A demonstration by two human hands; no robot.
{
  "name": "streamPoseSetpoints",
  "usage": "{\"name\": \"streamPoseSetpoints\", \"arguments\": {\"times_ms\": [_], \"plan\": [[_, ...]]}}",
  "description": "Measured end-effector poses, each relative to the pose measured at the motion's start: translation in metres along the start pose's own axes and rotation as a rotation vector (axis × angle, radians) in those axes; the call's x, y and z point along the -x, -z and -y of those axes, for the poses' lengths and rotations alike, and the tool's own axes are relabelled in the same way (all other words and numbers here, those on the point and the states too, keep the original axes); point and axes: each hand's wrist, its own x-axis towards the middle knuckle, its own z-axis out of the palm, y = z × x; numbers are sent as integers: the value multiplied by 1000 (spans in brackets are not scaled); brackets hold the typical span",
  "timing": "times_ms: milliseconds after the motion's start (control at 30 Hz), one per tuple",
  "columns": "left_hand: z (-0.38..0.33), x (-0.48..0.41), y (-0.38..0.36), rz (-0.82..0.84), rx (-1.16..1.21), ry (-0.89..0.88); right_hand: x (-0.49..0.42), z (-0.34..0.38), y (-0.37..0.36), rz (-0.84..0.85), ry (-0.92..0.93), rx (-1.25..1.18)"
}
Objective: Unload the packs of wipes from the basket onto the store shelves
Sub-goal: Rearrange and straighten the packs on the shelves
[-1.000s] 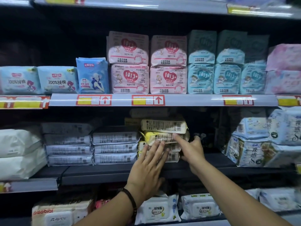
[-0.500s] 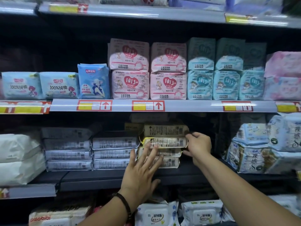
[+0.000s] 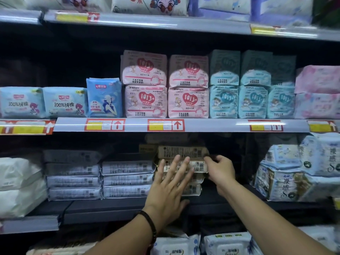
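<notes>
Since the stack of flat beige plastic wipe packs point(image 3: 184, 153) sits on the dark shelf point(image 3: 110, 207) just far of both hands — long axis left-right — left hand point(image 3: 169, 188) presses its front, fingers spread; right hand point(image 3: 220, 170), equally near, pinches its right end.

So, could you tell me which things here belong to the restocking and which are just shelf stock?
Job: yellow wipe packs, stacked; left hand flat against them; right hand gripping their right end.
Bystanders: pink 1013+ packs; blue 1013+ packs; grey packs; white bundles.
</notes>
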Motion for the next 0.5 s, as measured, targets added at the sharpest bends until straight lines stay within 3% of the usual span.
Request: {"name": "streamPoseSetpoints", "arguments": {"times_ms": [200, 333, 500], "plan": [[5, -12, -4, 44, 19, 14, -4, -11, -11, 268, -198, -213], [9, -18, -2, 78, 45, 55, -3, -2, -9, 354, -232, -166], [20, -31, 0, 37, 69, 64, 4, -11, -5, 265, -196, -146]]}}
